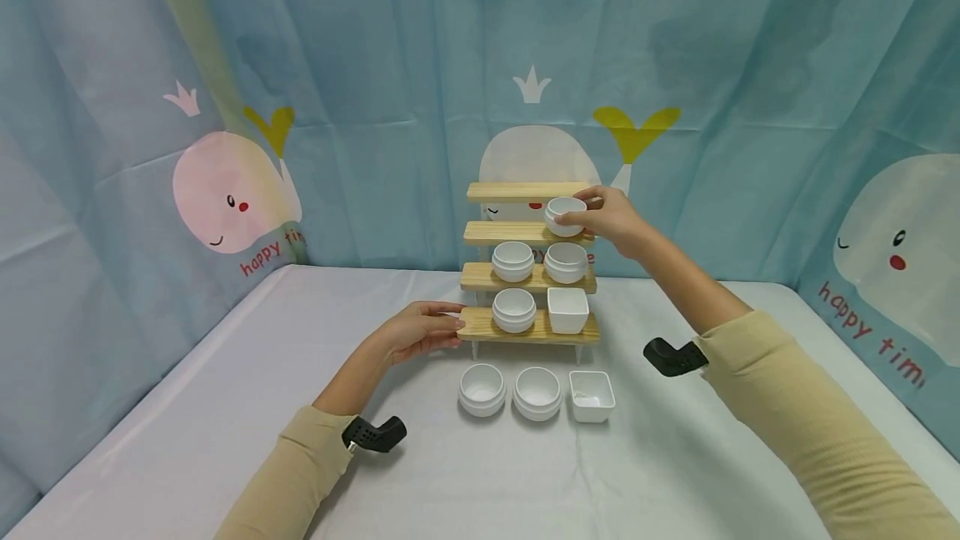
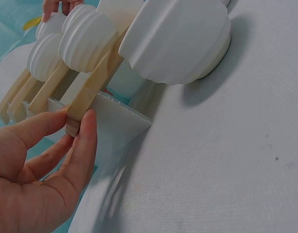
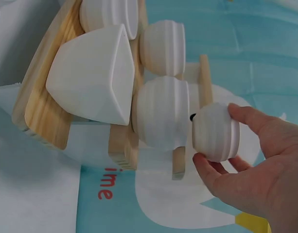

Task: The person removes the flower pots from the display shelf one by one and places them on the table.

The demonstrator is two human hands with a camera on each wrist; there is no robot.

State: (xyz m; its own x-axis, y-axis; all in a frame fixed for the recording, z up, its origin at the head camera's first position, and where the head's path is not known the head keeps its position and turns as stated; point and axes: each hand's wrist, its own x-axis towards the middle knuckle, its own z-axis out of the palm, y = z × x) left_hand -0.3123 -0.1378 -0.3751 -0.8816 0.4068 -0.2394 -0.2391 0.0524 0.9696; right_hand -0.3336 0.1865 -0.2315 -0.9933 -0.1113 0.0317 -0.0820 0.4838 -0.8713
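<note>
the right hand [image 1: 611, 219] grips a bowl [image 1: 565, 216] at the right end of the rack's [image 1: 525, 327] third step, near its front edge, where it could tip off. the left hand [image 1: 416, 330] pinches the bottom step's left end; a nudge might shake the other bowls.

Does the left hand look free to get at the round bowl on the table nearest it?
Probably yes: the left hand only holds the rack's bottom shelf; the round bowl sits uncovered just below, nothing between.
</note>
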